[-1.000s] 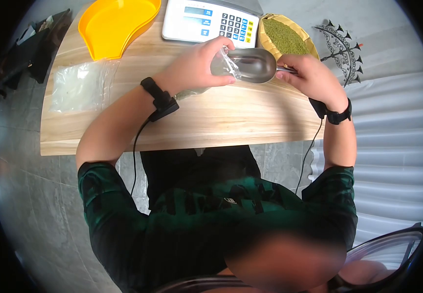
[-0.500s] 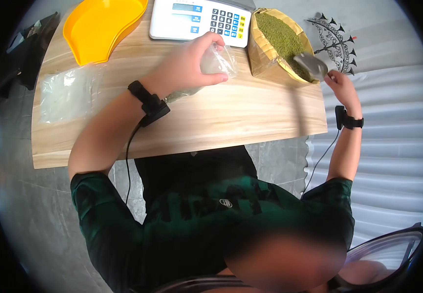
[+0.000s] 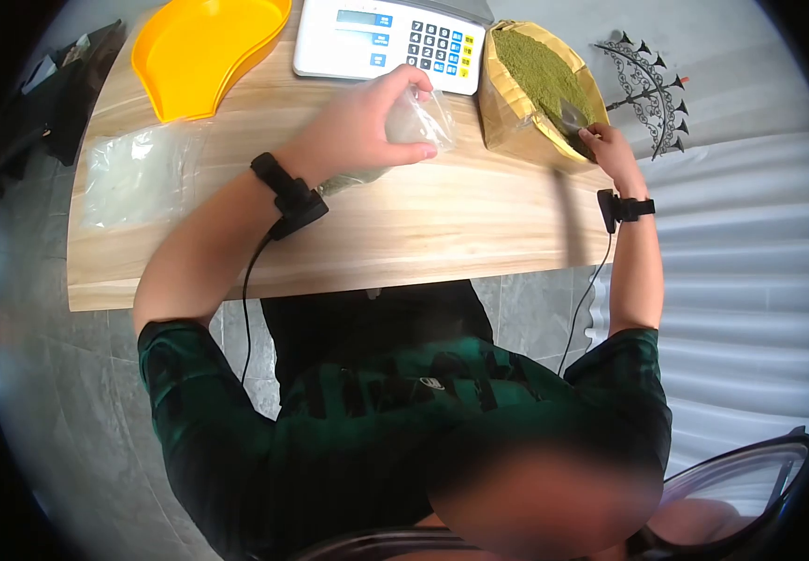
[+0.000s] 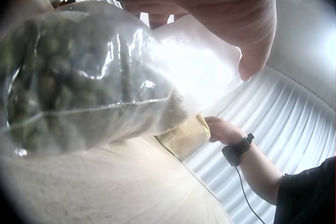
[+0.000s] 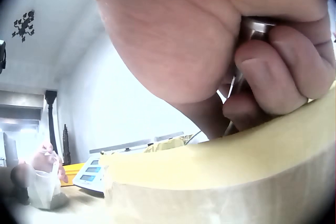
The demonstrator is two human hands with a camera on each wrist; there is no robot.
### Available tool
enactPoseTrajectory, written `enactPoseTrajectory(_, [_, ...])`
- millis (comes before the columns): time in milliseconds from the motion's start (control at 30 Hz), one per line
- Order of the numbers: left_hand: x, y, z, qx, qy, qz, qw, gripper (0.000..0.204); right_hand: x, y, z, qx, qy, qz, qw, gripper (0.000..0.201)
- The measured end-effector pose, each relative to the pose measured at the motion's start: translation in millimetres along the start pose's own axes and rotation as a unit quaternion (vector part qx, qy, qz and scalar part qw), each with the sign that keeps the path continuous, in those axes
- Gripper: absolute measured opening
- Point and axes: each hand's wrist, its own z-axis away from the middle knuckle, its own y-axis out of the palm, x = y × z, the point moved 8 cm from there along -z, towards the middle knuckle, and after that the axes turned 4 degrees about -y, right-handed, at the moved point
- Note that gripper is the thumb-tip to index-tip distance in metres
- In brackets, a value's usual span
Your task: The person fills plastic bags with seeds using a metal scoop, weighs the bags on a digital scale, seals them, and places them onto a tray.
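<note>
My left hand (image 3: 353,131) grips a clear plastic bag (image 3: 414,122) near its mouth, thumb and fingers spread around the opening. Round green beans (image 4: 58,77) fill the lower part of this bag in the left wrist view. At the table's right end stands a brown paper bag (image 3: 515,126), its top open on a heap of small green beans (image 3: 535,70). My right hand (image 3: 615,154) is at the near rim of the paper bag and holds a metal scoop (image 3: 572,116) by its handle (image 5: 257,28). The scoop's front is sunk among the beans, partly hidden.
A white digital scale (image 3: 390,42) stands at the back middle, left of the paper bag. To its left is a yellow tray (image 3: 203,56). Flat clear plastic bags (image 3: 138,178) lie on the wooden table (image 3: 442,234). A white curtain (image 3: 741,243) hangs at the right.
My right hand has carried the scoop from the plastic bag's mouth over to the paper bag, and the scoop has gone down into the beans. The left hand keeps its hold.
</note>
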Motion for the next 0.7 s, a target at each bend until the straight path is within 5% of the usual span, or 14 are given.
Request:
enactPoseTrajectory(200, [0.0,0.3,-0.8,-0.007,0.019,-0.004,1.000,0.053,-8.3,-5.1,23.3,-0.036,-0.023,-0.063,0.997,0.030])
enactPoseTrajectory(267, [1.1,0.8,-1.2,-0.002,0.006,-0.008,1.000,0.053,-21.8,4.3,36.2,-0.024,0.038,-0.265,0.963,0.023])
enactPoseTrajectory(367, [4.5,2.7,-1.9,0.000,-0.004,-0.013,1.000,0.053,-0.7,10.4,60.6,-0.069,0.029,-0.408,0.910,0.017])
enactPoseTrajectory(700, [1.7,1.1,-1.9,-0.009,0.013,-0.012,1.000,0.054,-3.6,1.5,72.2,-0.174,-0.002,-0.453,0.874,0.015])
